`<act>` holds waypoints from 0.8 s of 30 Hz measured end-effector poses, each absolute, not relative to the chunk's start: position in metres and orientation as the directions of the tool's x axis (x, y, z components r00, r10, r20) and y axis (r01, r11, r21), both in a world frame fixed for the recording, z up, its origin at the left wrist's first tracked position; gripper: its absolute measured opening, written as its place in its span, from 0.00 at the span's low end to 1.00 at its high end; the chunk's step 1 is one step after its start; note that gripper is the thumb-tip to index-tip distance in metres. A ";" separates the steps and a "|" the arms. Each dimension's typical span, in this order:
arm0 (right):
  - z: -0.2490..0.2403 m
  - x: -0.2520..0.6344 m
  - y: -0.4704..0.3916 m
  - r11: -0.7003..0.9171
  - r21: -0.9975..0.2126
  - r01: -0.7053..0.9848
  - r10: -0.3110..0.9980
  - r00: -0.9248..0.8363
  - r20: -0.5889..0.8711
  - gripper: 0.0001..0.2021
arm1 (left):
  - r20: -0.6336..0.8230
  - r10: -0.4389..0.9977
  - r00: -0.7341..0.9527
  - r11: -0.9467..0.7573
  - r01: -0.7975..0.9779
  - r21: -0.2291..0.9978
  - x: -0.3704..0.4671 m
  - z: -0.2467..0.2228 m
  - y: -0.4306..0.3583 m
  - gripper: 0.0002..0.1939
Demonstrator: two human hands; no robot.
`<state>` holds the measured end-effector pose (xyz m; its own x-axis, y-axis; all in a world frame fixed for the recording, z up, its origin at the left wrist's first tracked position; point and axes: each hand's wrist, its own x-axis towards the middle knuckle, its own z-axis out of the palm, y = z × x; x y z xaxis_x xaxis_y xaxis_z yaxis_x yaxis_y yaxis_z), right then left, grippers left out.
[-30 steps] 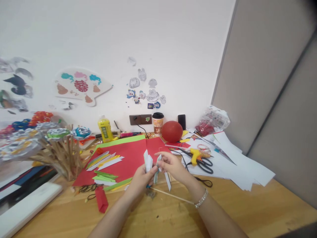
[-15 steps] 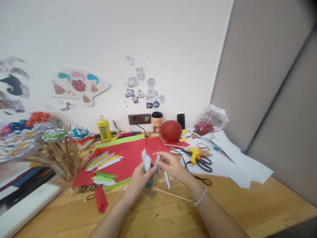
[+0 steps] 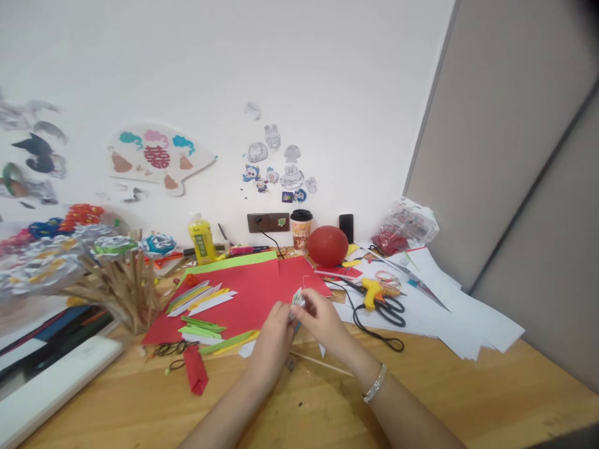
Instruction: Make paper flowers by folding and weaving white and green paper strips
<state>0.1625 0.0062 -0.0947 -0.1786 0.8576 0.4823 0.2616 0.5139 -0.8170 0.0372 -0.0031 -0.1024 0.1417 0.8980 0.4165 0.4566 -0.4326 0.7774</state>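
Both hands meet over the front edge of the red paper (image 3: 253, 280). A small folded paper piece (image 3: 297, 300), white with some green, sticks up between the fingertips. My left hand (image 3: 277, 327) is closed around its lower part, which is mostly hidden. My right hand (image 3: 322, 318) pinches it from the right side. Below the hands a thin wooden stick (image 3: 322, 363) slants across the wooden table (image 3: 299, 418). Folded white and yellow strips (image 3: 201, 299) and green strips (image 3: 203, 327) lie to the left.
Yellow glue gun (image 3: 372, 293) and black-handled scissors (image 3: 390, 310) lie on white paper at right. A red balloon (image 3: 327, 246), a cup (image 3: 301, 231) and a yellow bottle (image 3: 202, 239) stand behind. Paper flowers on stems (image 3: 135, 287) fill the left.
The hands have come closer together and my left hand has turned over the paper piece, hiding more of it. The whole view has shifted slightly.
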 end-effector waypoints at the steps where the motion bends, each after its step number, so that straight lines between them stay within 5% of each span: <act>1: -0.094 0.163 0.006 0.518 -0.813 0.267 0.855 -0.181 0.485 0.07 | 0.421 0.894 0.152 -0.441 0.459 0.771 0.037 -0.101 -0.004 0.08; 8: -0.098 0.169 0.014 0.462 -0.879 0.120 0.867 -0.266 0.420 0.09 | 0.351 0.927 0.131 -0.374 0.344 0.861 0.037 -0.101 0.001 0.08; 12: -0.095 0.177 0.020 0.367 -0.930 -0.019 0.899 -0.247 0.360 0.10 | 0.132 0.961 0.243 -0.143 0.027 0.989 0.036 -0.102 0.006 0.15; 17: -0.083 0.181 0.015 0.347 -0.936 -0.058 0.903 -0.248 0.351 0.09 | 0.025 0.955 0.295 0.103 -0.410 0.906 0.034 -0.097 0.006 0.20; 24: -0.088 0.175 0.013 0.391 -0.920 0.005 0.907 -0.171 0.384 0.12 | -0.021 0.945 0.325 0.166 -0.423 0.891 0.031 -0.098 0.005 0.17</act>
